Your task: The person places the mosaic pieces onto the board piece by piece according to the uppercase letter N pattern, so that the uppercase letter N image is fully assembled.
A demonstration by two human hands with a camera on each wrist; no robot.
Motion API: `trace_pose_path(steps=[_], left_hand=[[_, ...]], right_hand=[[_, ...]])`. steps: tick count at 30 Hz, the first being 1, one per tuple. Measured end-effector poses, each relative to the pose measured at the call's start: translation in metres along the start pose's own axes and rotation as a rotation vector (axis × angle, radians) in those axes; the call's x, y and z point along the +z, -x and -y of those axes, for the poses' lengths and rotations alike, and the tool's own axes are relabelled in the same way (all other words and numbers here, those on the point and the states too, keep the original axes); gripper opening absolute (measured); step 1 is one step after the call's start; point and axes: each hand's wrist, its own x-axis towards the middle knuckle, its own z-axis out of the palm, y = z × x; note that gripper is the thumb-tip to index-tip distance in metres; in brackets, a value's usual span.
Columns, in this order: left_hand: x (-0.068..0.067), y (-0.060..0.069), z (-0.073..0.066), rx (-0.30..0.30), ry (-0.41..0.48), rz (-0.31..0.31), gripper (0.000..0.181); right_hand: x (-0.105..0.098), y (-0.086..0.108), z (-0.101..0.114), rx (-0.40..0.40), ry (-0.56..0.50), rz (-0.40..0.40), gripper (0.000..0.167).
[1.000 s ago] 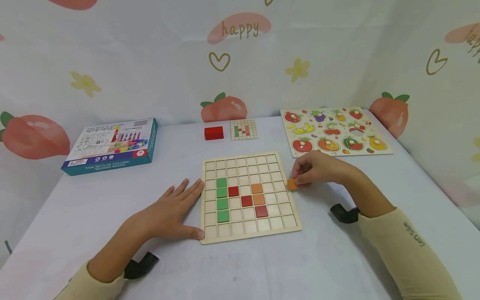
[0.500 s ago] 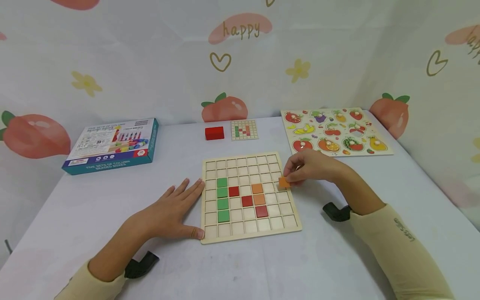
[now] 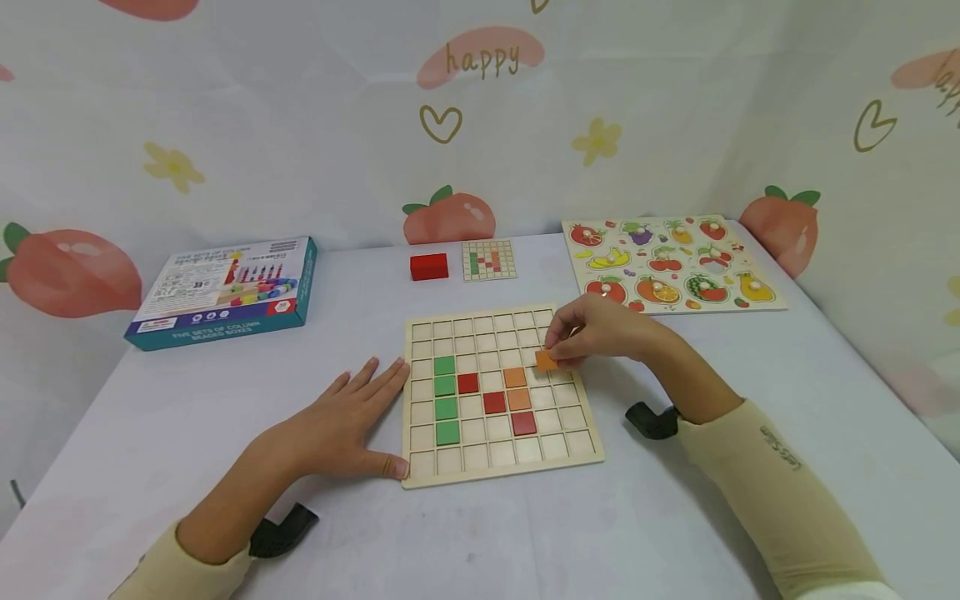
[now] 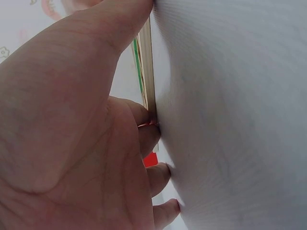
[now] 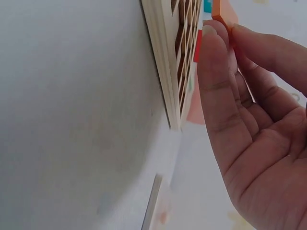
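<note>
A square wooden grid board lies at the middle of the table. In its cells sit a column of green tiles, three red tiles and two orange tiles. My right hand pinches another orange tile between thumb and fingers, over the right part of the board. The right wrist view shows that held orange tile raised off the grid. My left hand lies spread at the board's left side, thumb and fingertips touching its edge.
Behind the board are a red block and a small pattern card with a coloured grid. A fruit puzzle board lies at the back right. At the back left is a teal-edged box.
My right hand has carried the orange tile leftward, from beside the board's right edge to over its cells. The left hand has stayed in place.
</note>
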Motion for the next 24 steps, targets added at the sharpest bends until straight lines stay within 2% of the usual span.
trace_pose_path(steps=[16,24], left_hand=[[0.002,0.001,0.001,0.006,-0.006,-0.008,0.127],[0.003,0.001,0.0,0.004,-0.015,-0.003,0.128]], right_hand=[[0.014,-0.031,0.015,0.042,0.015,0.017,0.006],[0.024,-0.039,0.024,0.05,0.054,0.017,0.005]])
